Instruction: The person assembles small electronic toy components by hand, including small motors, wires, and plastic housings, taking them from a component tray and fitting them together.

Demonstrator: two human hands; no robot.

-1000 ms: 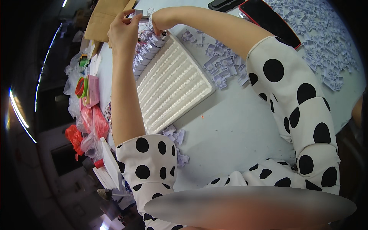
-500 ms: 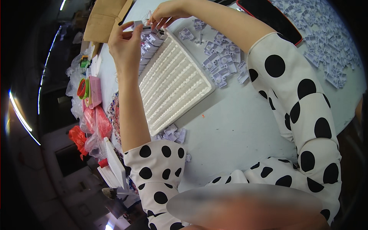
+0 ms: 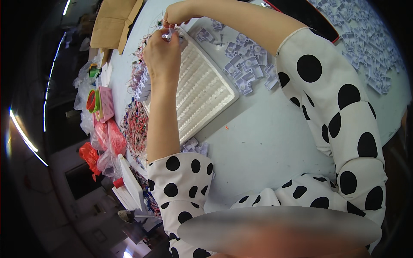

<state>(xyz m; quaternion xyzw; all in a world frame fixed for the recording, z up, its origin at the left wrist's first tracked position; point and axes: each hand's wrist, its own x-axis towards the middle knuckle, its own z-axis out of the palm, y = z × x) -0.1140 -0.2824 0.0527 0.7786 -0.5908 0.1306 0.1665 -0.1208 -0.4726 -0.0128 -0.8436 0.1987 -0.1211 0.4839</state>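
At the far corner of a white ribbed tray (image 3: 205, 79), my two hands meet. My left hand (image 3: 162, 58) is closed, thumb and fingertips pinching a small white plastic housing that they largely cover. Just beyond it is my right hand (image 3: 178, 13), bent down with its fingers pressed together close to the housing. Thin wires show around those fingertips; what they grip is hidden. Beside my left wrist, a row of whitish plastic housings (image 3: 142, 84) with red and white wires lines the tray's left side.
Loose plastic housings (image 3: 247, 64) lie right of the tray, with a larger heap (image 3: 365, 43) at far right. A black, red-edged case (image 3: 303, 17) lies between them. Tangled wires (image 3: 135, 129), a pink basket (image 3: 106, 103) and red bags (image 3: 89, 155) line the left; a cardboard box (image 3: 112, 26) stands behind.
My left hand has moved right and slightly nearer, with its fingers now bunched against my right fingertips. The housing is more hidden, and the wired row beside the tray shows more.
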